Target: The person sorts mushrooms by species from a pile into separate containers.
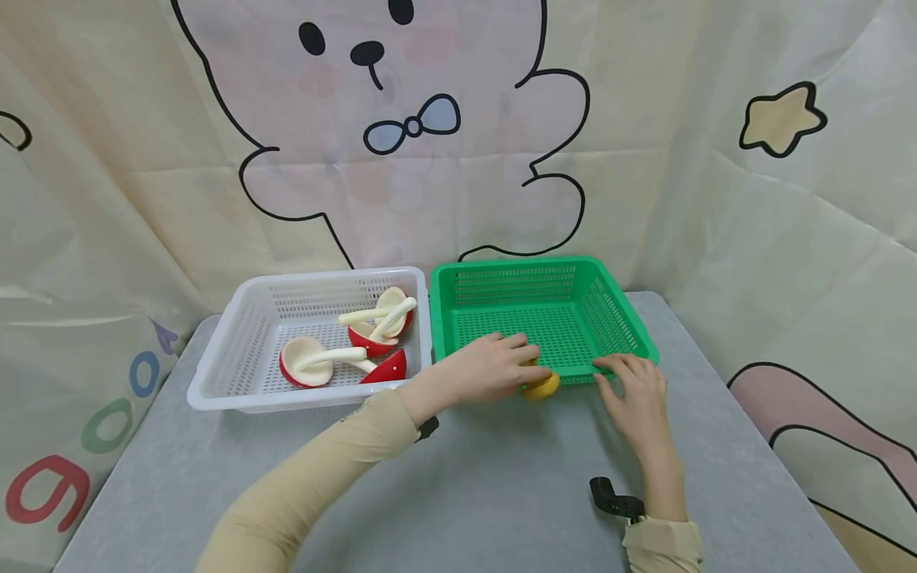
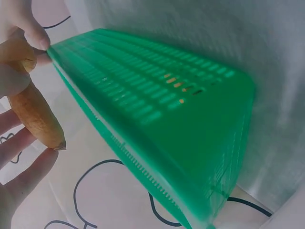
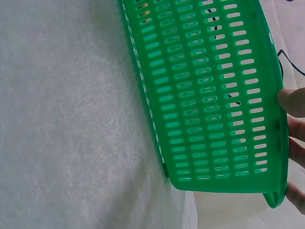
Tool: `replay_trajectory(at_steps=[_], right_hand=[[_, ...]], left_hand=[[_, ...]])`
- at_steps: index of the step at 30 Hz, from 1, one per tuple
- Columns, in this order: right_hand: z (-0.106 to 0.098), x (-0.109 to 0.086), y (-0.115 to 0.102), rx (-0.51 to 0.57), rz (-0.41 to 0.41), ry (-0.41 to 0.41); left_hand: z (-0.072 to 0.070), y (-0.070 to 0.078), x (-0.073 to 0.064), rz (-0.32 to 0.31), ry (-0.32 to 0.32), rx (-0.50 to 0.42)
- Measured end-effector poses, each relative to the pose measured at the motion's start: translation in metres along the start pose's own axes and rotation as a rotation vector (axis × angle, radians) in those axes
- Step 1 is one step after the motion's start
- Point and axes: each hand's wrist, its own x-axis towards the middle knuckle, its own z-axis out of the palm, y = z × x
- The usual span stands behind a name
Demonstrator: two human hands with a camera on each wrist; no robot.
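My left hand (image 1: pixel 490 368) holds a yellow banana (image 1: pixel 540 387) at the front edge of the green basket (image 1: pixel 630 330). In the left wrist view the banana (image 2: pixel 38 117) hangs beside the basket's rim, its dark tip pointing down, fingers around it. My right hand (image 1: pixel 637 394) grips the basket's rim near the front right corner; in the right wrist view its thumb (image 3: pixel 291 101) lies on one side of the rim and fingers on the other. Yellow-orange patches show through the basket's slots, but what they belong to is hidden.
A white basket (image 1: pixel 229 358) stands left of the green one, with several red-and-cream ladle-like spoons (image 1: pixel 304 362) inside. Both stand on a grey table (image 1: pixel 501 509). A printed curtain (image 1: pixel 645 159) hangs close behind and at both sides.
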Motion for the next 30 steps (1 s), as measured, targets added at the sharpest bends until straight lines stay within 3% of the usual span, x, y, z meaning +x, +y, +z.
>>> replay_trajectory(at_steps=[11, 18, 30], right_hand=[[0.000, 0.001, -0.001, 0.001, -0.005, 0.009], [0.000, 0.000, -0.001, 0.001, 0.002, 0.004], [0.000, -0.001, -0.001, 0.003, 0.012, -0.008]], left_hand=[[0.002, -0.014, 0.014, 0.004, -0.083, -0.012], [0.008, -0.021, 0.021, -0.009, -0.096, -0.033], [0.015, -0.036, 0.032, -0.060, -0.226, -0.060]])
